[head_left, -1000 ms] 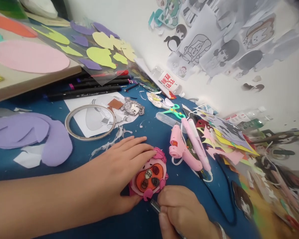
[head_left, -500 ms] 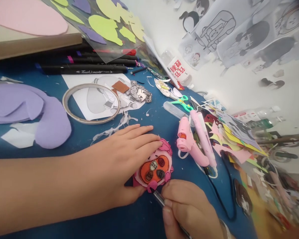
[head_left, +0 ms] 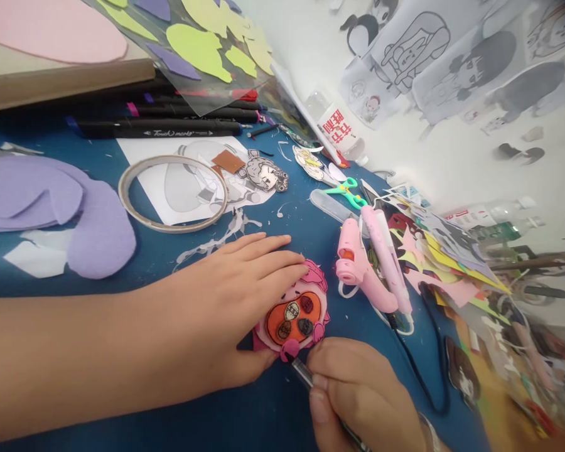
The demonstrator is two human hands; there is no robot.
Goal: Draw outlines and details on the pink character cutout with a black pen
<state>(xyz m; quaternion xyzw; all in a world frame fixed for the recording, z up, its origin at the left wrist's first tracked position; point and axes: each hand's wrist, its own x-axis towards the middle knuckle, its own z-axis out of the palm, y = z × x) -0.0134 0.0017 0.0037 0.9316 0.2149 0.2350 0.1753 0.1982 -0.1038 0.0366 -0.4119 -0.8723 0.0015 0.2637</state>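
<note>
A small pink felt figure with an orange panel and several oval patches lies on the blue table. My left hand rests over its left side, fingers stretched, fingertips on its upper edge and thumb at its lower edge. Below and to the right, my right hand is closed round a slim dark pen. The pen's tip touches the round pink piece at the figure's lower edge. Part of the figure is hidden under my left hand.
Right of the figure lies a pink glue gun, with green scissors behind it. A tape ring sits on a printed sheet, beside purple felt. Black markers lie farther back; felt scraps pile up at the right.
The view has shifted very slightly. Both hands keep nearly the same places, and the pen tip still touches the figure's lower edge.
</note>
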